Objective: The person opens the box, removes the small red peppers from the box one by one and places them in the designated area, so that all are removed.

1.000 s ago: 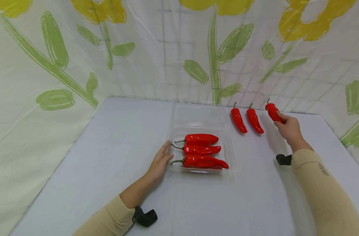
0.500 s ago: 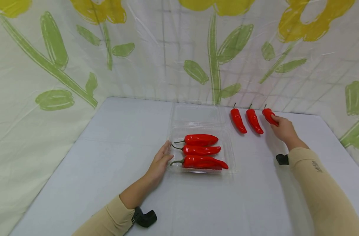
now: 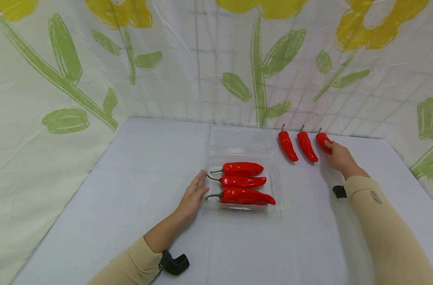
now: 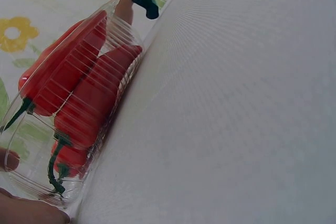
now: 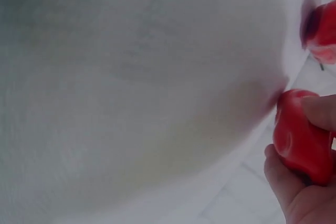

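In the head view, my right hand (image 3: 339, 157) pinches a red chili pepper (image 3: 322, 139) near the table's back edge. The right wrist view shows thumb and fingers on either side of this pepper (image 5: 302, 135), its tip end close to the table. My left hand (image 3: 189, 200) rests with its fingers extended against the left wall of a clear plastic clamshell box (image 3: 278, 186). Three red peppers (image 3: 243, 181) lie in the box, stems to the left. Through its ribbed wall, the left wrist view shows these peppers (image 4: 86, 95).
Two more red peppers, one (image 3: 287, 146) left of the other (image 3: 307, 147), lie between the box and my right hand. The box's lid (image 3: 238, 137) is folded back flat. A flowered curtain (image 3: 177, 79) hangs behind the white table (image 3: 131, 190).
My right hand has moved left and slightly down with its pepper, bringing it beside the two on the table. The left hand and the box have stayed put.
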### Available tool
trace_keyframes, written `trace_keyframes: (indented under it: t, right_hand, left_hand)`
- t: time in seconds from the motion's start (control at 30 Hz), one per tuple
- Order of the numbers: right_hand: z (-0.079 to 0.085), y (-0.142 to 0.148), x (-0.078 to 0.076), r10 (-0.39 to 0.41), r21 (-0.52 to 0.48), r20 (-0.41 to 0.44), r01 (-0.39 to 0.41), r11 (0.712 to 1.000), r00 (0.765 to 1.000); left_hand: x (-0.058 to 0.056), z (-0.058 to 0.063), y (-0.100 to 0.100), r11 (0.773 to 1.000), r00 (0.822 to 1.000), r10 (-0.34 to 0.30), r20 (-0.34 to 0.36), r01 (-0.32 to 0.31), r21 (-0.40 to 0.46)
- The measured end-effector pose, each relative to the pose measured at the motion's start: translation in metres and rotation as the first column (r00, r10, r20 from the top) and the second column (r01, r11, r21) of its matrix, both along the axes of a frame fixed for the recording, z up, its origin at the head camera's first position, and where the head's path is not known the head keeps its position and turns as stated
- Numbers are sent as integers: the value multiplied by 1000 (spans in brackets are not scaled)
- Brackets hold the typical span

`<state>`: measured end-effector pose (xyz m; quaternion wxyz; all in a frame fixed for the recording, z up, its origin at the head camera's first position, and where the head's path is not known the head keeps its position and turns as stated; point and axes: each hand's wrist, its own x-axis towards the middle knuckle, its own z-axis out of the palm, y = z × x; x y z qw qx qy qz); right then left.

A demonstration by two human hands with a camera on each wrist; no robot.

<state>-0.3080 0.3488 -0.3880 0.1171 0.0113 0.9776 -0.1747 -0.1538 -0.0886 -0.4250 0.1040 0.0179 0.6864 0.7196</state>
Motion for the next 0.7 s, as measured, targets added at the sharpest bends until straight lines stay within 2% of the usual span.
trace_keyframes:
  t: [0.23,0.57,0.7]
  right_hand:
    - [-2,-1,5,-31,-23,116,34,999,993]
    - [2,0,9,8,-15,90,-7,1000,996]
    - [6,1,11,-3,-28,80,5,1000,997]
  left_hand:
    - [1,0,0,1000,1000,9,7,-8,-11]
    - [1,-1,0,1000,1000,7,-8,-7,-16]
    - [1,-1,1,1000,1000,14,5,-13,-10]
